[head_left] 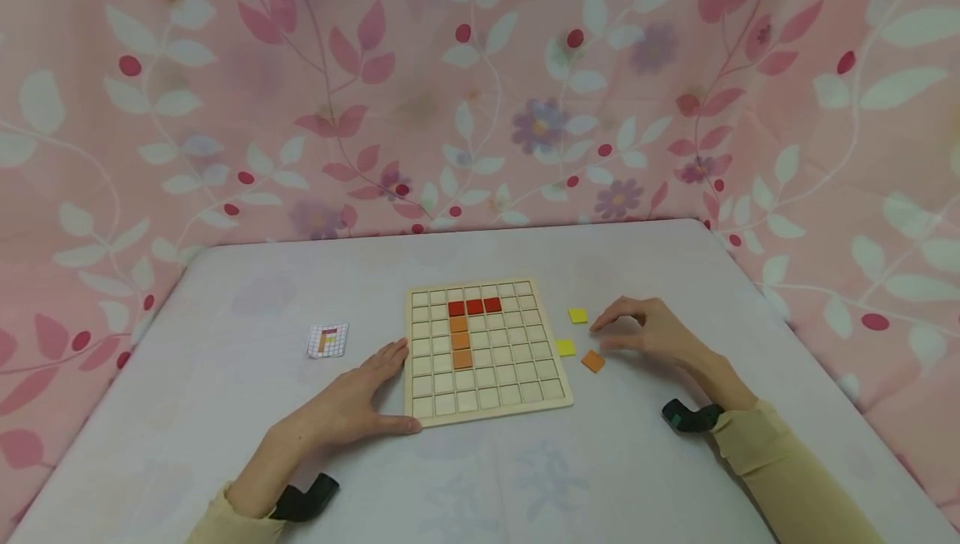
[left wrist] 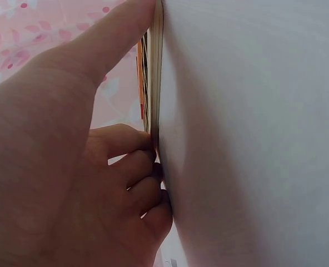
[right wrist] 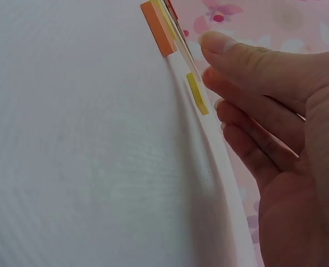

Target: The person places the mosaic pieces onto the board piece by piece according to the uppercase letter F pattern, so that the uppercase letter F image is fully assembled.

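A wooden grid board (head_left: 483, 380) lies on the table with three red tiles (head_left: 475, 307) in a row and three orange tiles (head_left: 460, 341) in a column below the leftmost red one. My left hand (head_left: 333, 411) rests against the board's left side, fingers at its edge and thumb at the near left corner. Right of the board, my right hand (head_left: 652, 334) hovers with relaxed, slightly bent fingers and holds nothing. Near its fingertips lie a yellow tile (head_left: 577, 316) and a loose orange tile (head_left: 593, 361). Another yellow tile (head_left: 566, 348) sits by the board's right edge.
A small pattern card (head_left: 327, 341) with a coloured shape on a grid lies left of the board. White cloth covers the table (head_left: 517, 486). Pink floral fabric (head_left: 420, 94) hangs behind and at both sides.
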Demonstrator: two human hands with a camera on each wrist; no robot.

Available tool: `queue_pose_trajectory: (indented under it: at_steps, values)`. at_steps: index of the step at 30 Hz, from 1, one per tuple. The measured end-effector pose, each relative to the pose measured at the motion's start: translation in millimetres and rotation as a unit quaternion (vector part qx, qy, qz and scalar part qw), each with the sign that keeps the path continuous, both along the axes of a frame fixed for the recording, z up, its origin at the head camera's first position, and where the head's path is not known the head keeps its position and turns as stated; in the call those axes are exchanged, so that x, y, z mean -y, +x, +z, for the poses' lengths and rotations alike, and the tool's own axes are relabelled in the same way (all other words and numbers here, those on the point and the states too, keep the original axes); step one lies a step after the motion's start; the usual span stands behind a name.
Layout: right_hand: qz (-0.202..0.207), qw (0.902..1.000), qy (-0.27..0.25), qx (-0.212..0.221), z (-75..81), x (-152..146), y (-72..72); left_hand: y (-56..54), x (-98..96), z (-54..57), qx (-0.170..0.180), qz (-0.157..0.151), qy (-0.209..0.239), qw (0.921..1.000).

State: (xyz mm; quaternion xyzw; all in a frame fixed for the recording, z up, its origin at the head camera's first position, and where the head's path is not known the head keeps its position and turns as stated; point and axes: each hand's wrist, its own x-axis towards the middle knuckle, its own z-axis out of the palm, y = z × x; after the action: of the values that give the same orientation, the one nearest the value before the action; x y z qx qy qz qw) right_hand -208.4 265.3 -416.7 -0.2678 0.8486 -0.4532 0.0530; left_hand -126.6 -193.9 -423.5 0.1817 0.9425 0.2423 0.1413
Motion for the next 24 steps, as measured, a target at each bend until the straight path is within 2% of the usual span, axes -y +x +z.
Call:
queue_pose_trajectory:
  at_steps: [6,11,24]
  values:
    - [0.035,0.9991,0.022,0.010,-25.2,-10.4,-13.5,0.0,0.7,-0.7,0.002,0.000,0.002,1.0000]
    - [0.062,0.9972,0.033,0.023,-26.3,-11.5,-13.7,-0.6,0.1,0.5,0.002,-0.003,0.003,1.0000]
    - [0.074,0.9962,0.034,0.031,-23.5,-7.6,-11.1,-0.4,0.4,-0.7,0.004,0.002,0.005,1.0000]
